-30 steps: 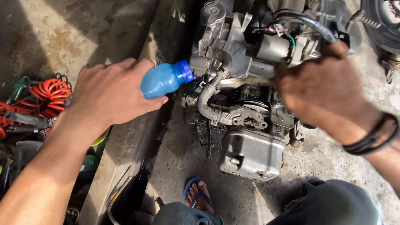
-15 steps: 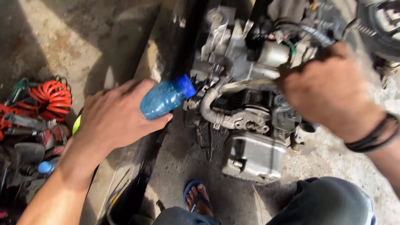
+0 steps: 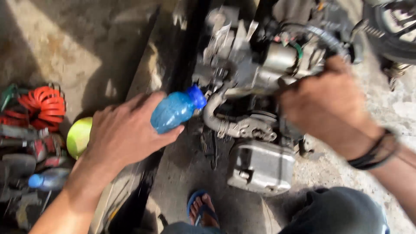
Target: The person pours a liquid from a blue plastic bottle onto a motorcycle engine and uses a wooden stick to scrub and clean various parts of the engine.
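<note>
Beside engine (image 3: 260, 130), left hand (image 3: 125, 134) grips blue bottle (image 3: 175, 110) w/ cap tilted toward it; right hand (image 3: 329, 104) clenched on engine top.

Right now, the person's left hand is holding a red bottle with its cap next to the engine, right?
Not quite. The bottle in the left hand is blue, not red, as the head view shows. Its cap does sit next to the engine.

A motorcycle repair workshop: a grey metal motorcycle engine (image 3: 260, 130) with hoses fills the centre, on a stained, dusty concrete floor (image 3: 65, 52), while coiled orange cable (image 3: 45, 104) and scattered hand tools (image 3: 26, 147) crowd the left edge.
</note>
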